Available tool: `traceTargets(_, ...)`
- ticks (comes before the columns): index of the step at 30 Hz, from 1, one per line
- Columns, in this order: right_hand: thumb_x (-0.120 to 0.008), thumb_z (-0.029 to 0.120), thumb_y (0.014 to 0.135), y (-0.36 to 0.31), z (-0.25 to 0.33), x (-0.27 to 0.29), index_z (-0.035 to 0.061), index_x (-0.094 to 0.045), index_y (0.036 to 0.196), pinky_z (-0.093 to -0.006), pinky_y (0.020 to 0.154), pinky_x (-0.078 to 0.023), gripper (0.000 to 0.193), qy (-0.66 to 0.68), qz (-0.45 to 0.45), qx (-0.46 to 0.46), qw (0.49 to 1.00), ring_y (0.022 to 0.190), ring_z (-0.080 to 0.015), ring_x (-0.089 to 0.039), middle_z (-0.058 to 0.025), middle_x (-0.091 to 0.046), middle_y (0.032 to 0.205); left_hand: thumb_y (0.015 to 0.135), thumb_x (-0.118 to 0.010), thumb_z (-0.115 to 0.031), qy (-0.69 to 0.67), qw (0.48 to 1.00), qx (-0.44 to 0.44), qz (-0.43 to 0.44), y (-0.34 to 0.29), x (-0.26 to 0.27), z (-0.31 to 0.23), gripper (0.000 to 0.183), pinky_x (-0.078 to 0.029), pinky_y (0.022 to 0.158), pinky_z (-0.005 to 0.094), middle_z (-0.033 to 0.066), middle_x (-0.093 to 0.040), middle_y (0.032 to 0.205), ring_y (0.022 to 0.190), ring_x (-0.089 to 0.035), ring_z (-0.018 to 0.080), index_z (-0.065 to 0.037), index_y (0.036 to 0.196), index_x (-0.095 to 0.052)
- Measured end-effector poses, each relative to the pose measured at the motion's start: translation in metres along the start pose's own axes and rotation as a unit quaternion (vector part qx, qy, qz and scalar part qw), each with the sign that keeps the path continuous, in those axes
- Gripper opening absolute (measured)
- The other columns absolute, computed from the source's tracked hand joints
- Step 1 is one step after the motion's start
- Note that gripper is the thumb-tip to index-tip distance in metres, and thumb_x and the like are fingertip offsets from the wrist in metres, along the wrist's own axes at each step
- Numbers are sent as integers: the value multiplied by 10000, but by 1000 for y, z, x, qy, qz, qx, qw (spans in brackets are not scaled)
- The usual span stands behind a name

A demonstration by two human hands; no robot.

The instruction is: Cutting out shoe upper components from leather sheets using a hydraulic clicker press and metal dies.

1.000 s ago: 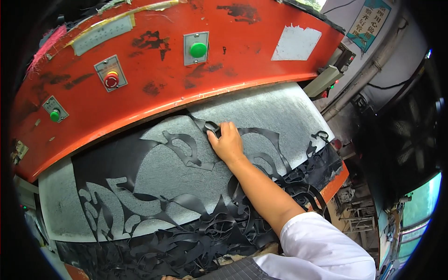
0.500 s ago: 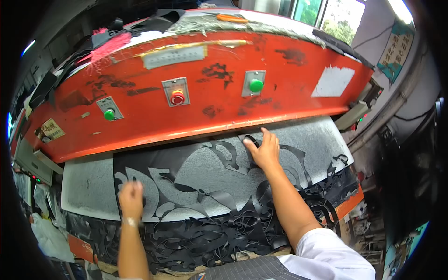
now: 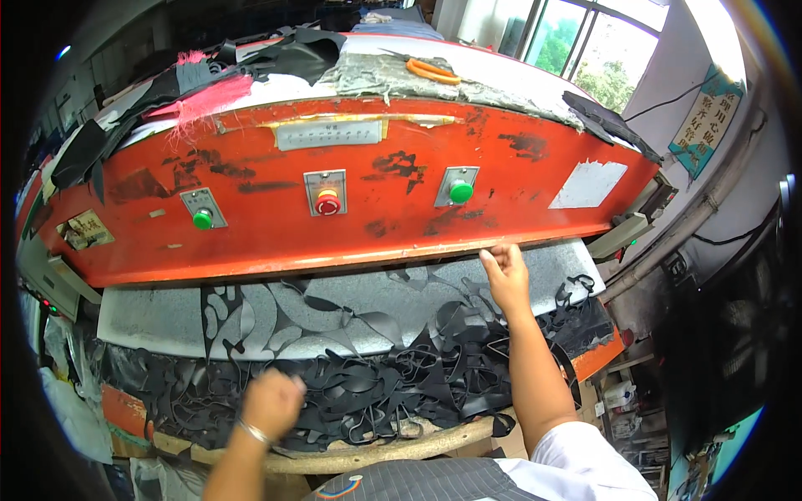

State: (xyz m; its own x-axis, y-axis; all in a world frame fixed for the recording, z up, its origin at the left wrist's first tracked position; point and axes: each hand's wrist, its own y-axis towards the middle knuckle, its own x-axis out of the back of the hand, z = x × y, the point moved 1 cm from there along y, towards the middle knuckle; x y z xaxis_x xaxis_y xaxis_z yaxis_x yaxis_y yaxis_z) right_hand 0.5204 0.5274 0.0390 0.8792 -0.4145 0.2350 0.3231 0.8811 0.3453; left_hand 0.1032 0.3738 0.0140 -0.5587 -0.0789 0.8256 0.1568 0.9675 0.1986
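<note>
Red die-cutting press head [image 3: 334, 184], one, curved front, spanning the view; landmark for all entries. On its front: push-buttons, three — green [image 3: 202, 220] at left, red [image 3: 327, 203] at centre, green [image 3: 460, 191] at right; one pale label plate above the red button; one white patch toward the right end. On its top: orange-handled scissors [image 3: 430, 69], one pair; pink frayed scrap [image 3: 205, 92], one; dark offcuts, several. Below the head: grey cutting bed [image 3: 167, 313], one, carrying the black cut-out sheet [image 3: 334, 313], now a web of strips that spills over the bed's front edge in a tangled heap. Right hand [image 3: 505, 275]: raised at the head's lower edge, right of the green button, fingers curled closed, seemingly pinching the web's far edge; the grip itself is not clear. Left hand [image 3: 271, 402]: fisted over the heap below the red button, blurred; whether it clamps any strip cannot be told. Hands well apart. Step, as judged: stripping the waste web off the bed. Next move calls for both hands to draw the web forward evenly, clear of the head.
</note>
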Motion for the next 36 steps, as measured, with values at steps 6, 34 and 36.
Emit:
traceTargets(6,-692,216,897,-19,-47,-12,-8,-604,926,-261,640,-480,243,-64,52,-38,996,703,-98,-579,-56,-647,760,763,-718,-320,33,999,11,-15,-125,-66,-40,201,-479,587,370,11,-578,672,691,-566,230,-150,658,-706)
traceTargets(34,-548,317,977,45,-106,85,91,-562,1163,-209,447,-367,293,-22,87,-114,989,623,-54,-480,30,-519,811,751,-739,-251,117,903,285,-300,-138,67,109,452,-446,937,423,164,-594,1175,1087,-552,347,-101,1156,-606)
traceTargets(36,-552,305,979,27,-95,115,88,-536,1228,-204,452,-362,331,-23,72,-100,992,642,-50,-460,30,-513,833,720,-772,-365,181,877,366,-253,-152,97,171,756,-383,1033,451,187,-488,1359,1258,-445,377,-152,1373,-456)
